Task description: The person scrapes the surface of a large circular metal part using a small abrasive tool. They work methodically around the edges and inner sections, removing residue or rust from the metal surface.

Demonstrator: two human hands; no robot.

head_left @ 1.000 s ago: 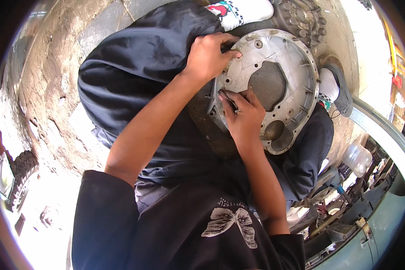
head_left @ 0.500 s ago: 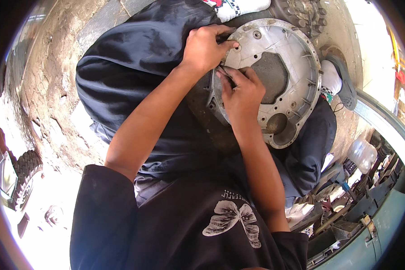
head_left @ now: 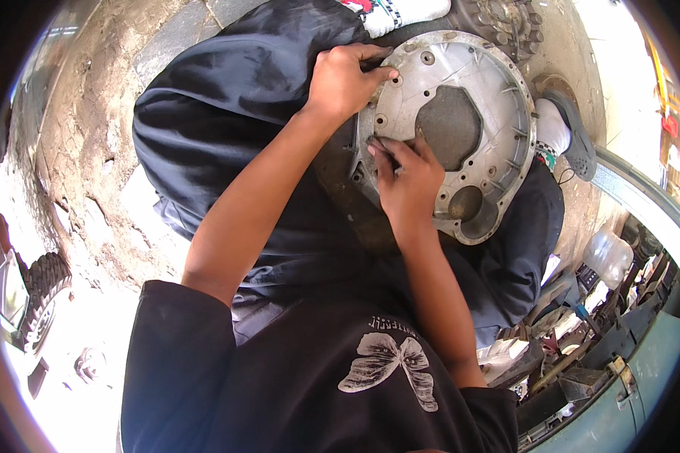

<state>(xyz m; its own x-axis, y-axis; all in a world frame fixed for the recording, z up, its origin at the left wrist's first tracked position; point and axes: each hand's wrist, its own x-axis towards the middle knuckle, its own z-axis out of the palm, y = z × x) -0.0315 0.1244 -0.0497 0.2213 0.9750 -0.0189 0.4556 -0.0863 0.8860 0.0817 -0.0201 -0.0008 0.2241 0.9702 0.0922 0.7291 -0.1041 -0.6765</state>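
Observation:
A round grey cast-metal bell housing, with bolt holes around its rim and a large angular opening in the middle, rests tilted between my legs. My left hand grips its upper left rim, thumb on the face and fingers over the outer edge, partly hidden. Lower down, on the left side of the face, my right hand has its thumb and fingertips pinched together against the metal near the rim. Whatever lies between those fingertips is too small or hidden to make out.
Beyond the housing stands a dirty gear-like metal part with round studs. My sandalled foot is to its right. A pale green vehicle panel curves along the lower right, beside a clear plastic bottle and piled parts. A toothed ring lies far left.
My right hand has moved slightly down along the left rim, away from my left hand, uncovering a bolt hole. My left hand keeps its hold on the housing.

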